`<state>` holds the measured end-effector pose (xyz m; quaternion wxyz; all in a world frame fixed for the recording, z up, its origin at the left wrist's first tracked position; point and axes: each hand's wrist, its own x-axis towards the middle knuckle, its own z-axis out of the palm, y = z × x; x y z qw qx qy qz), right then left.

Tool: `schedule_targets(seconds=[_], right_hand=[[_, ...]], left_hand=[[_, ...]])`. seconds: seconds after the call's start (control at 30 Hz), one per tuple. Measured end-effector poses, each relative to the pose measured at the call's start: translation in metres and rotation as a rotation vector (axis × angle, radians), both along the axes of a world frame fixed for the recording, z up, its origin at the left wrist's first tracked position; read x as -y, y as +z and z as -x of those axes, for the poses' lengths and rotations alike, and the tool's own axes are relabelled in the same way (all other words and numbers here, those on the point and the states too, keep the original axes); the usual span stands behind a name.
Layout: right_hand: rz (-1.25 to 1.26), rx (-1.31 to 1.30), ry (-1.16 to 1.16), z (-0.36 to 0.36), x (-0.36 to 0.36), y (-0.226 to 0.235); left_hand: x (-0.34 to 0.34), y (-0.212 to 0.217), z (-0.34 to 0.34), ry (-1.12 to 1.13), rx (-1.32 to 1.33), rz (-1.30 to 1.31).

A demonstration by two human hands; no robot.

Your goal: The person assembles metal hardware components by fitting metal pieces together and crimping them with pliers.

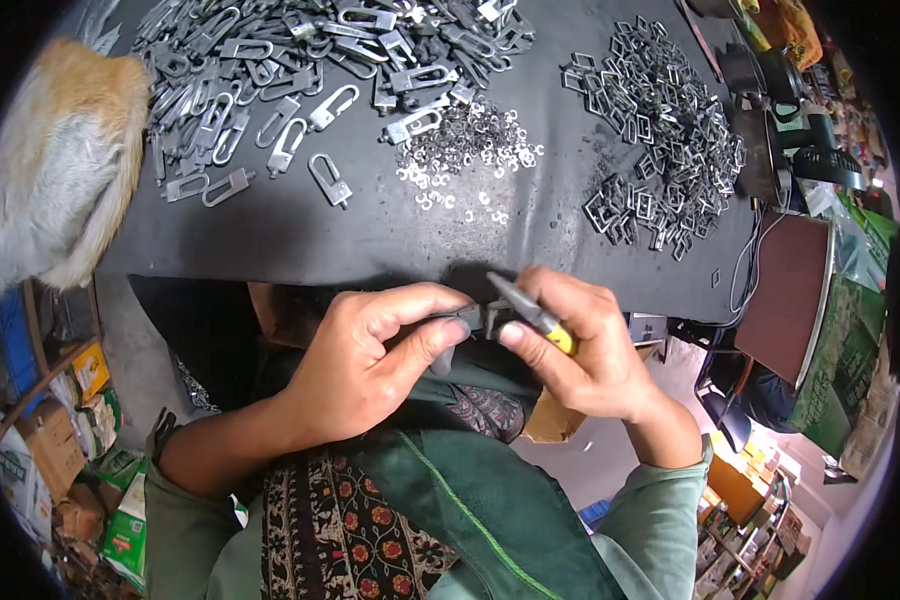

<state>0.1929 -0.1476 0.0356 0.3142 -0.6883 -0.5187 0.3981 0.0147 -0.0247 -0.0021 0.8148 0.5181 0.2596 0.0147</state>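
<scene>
My left hand (370,360) is closed in front of the table's near edge, pinching a metal piece that the thumb and fingers mostly cover. Pliers (516,297) with grey jaws and a yellow handle are gripped in my right hand (590,350), jaws pointing up and left. Between the two hands sits a small dark metal frame (492,316), touching the left hand's piece; how they join is too small to tell. Farther off lie a heap of long U-shaped metal loops (290,80), a scatter of small C-shaped rings (470,145) and a pile of small rectangular frames (665,130).
The dark table (320,235) spans the far side. At its left lies a ginger and white furry animal (70,165). A brown panel (785,290) and cables (748,265) are on the right. Boxes and packets (80,450) fill shelves at the lower left.
</scene>
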Motion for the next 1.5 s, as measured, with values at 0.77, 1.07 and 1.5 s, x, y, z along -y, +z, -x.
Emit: schedule_targets(seconds=[0.77, 1.07, 1.5], right_hand=[[-0.027, 0.009, 0.067, 0.013, 0.016, -0.003], [-0.077, 0.642, 0.035, -0.012, -0.001, 0.007], [-0.236, 1.167, 0.405, -0.075, -0.046, 0.0]], left_hand=[[-0.002, -0.009, 0.007, -0.287, 0.147, -0.167], [-0.019, 0.013, 0.019, -0.315, -0.107, 0.322], [-0.029, 0.013, 0.029, -0.193, 0.069, 0.399]])
